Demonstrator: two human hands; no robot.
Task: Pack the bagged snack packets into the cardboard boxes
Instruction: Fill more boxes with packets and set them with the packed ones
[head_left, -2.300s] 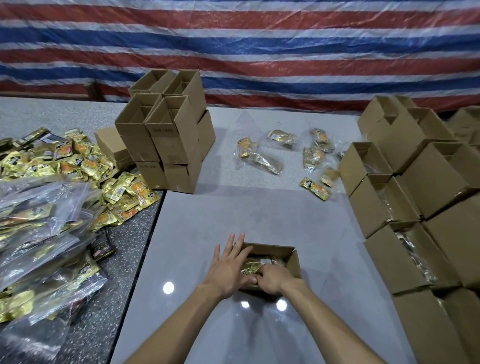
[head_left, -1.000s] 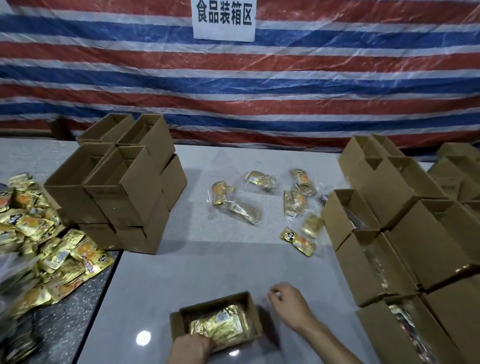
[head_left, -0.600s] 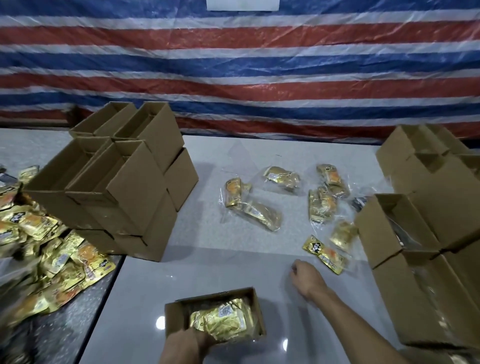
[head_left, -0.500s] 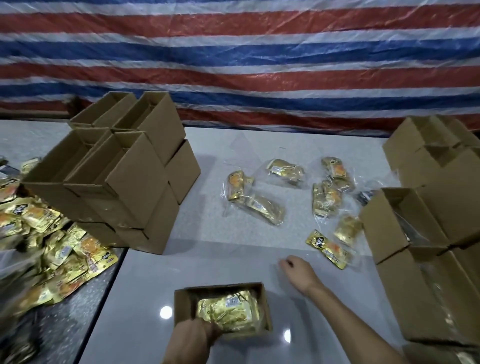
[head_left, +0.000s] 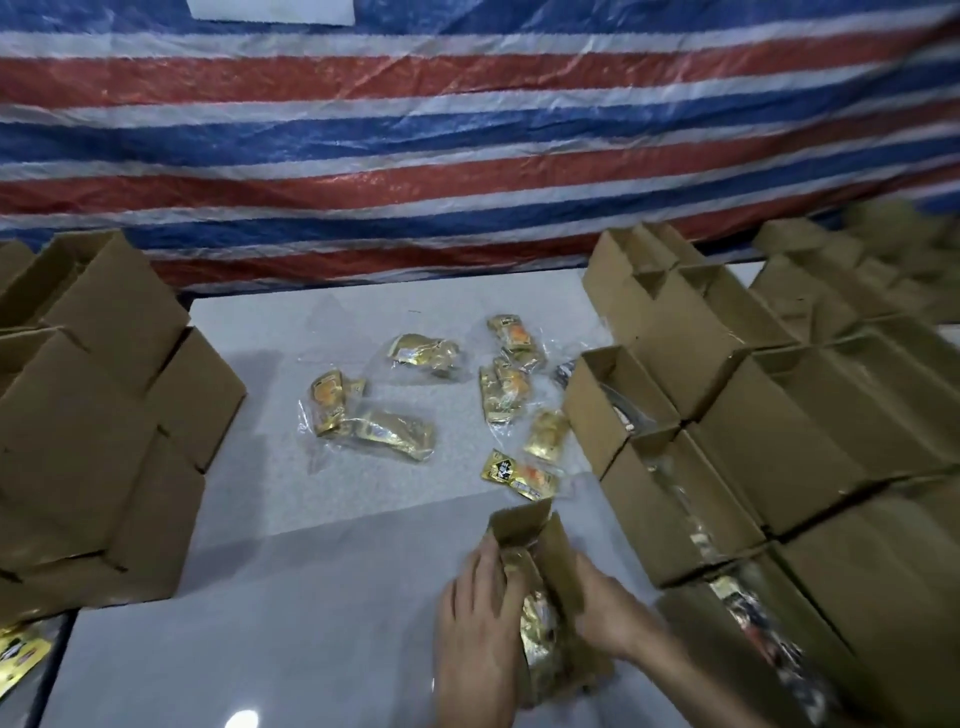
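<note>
Head view: left hand (head_left: 475, 616) presses flat, right hand (head_left: 609, 613) grips cardboard box (head_left: 543, 543); snack packets (head_left: 519, 475) print unreadable.

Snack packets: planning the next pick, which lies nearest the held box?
The yellow-and-black packet just beyond the box's far flap; the others lie farther back.

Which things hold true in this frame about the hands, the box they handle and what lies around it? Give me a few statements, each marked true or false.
1. The left hand and right hand both touch one cardboard box. True.
2. That box is empty. False: gold snack packets show inside it.
3. Clear bags of packets lie loose on the white tabletop beyond it. True.
4. The boxes on the right are sealed shut. False: their tops are open, and some show bags inside.
5. The backdrop is plain green. False: it is a red, white and blue striped tarp.
</note>
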